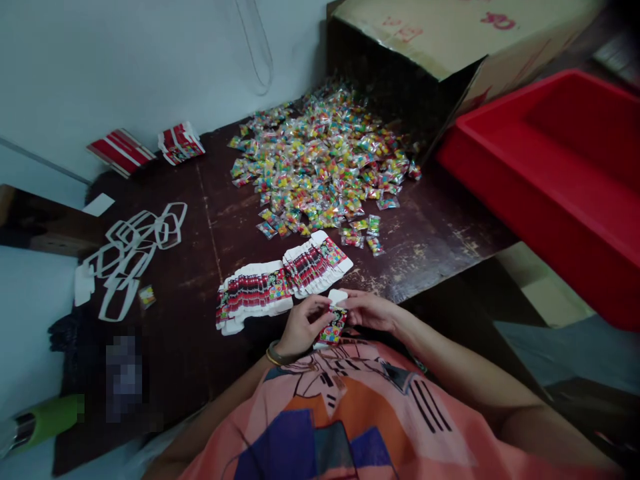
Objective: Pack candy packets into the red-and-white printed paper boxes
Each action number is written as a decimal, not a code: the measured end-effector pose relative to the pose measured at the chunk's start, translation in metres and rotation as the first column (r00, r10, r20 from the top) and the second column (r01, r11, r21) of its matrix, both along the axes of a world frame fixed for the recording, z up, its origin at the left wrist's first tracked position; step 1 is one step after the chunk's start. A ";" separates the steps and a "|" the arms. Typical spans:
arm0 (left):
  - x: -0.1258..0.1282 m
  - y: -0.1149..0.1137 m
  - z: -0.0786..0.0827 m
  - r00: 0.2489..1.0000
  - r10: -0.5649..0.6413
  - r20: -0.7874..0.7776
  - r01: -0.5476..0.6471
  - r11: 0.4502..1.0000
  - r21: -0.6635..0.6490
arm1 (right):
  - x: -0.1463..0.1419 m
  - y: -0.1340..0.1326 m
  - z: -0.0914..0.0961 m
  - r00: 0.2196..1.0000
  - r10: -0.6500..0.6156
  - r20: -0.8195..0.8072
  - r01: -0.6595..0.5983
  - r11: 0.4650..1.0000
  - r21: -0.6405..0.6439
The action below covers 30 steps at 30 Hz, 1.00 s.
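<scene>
Close to my body, my left hand and my right hand both grip one small printed candy box, red with coloured dots. Its white end flap stands up between my fingers. Just beyond my hands lie two fanned rows of flat printed cartons, the left row and the right row. Behind them spreads a large heap of small clear candy packets, filled with bright multicoloured pieces. A few packets lie loose at the near edge of the heap.
A large cardboard box stands behind the heap at the right, beside a red plastic tub. White paper bands and a single packet lie at left. Carton stacks rest by the wall; a green bottle is at lower left.
</scene>
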<state>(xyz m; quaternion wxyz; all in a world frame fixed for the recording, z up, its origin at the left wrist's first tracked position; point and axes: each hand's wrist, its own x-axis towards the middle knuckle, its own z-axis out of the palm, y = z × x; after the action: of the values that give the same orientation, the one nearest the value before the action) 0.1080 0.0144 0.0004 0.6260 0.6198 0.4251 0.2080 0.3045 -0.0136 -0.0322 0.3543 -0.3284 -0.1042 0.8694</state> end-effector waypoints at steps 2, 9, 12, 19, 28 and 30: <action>0.000 -0.001 0.004 0.999 0.010 -0.036 -0.009 1.000 0.015 | 0.000 0.002 0.003 0.994 0.105 -0.020 -0.105 0.994 -0.014; 0.008 -0.001 0.010 0.918 0.336 0.213 -0.139 0.772 -0.620 | -0.014 0.010 0.029 0.907 0.081 0.414 -0.201 0.946 0.254; 0.008 0.000 0.010 0.891 0.391 0.229 -0.089 0.647 -0.758 | -0.021 0.010 0.033 0.839 0.020 0.544 -0.256 0.897 0.361; -0.009 0.000 0.006 0.867 0.359 0.344 0.041 0.639 -0.768 | -0.017 0.014 0.040 0.664 -0.214 0.717 -0.498 0.588 0.637; -0.019 -0.004 -0.012 0.945 0.068 0.321 0.115 0.848 -0.517 | -0.009 0.001 0.033 0.531 -0.472 0.704 -0.724 0.179 0.666; -0.018 -0.003 -0.011 0.947 0.039 0.318 0.138 0.845 -0.516 | -0.008 0.001 0.032 0.540 -0.458 0.706 -0.721 0.182 0.669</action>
<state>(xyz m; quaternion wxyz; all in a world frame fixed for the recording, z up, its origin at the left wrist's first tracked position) 0.0899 0.0113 -0.0109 0.8380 0.3915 0.3437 0.1624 0.2962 -0.0128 -0.0002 0.2811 -0.3720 -0.8127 0.3495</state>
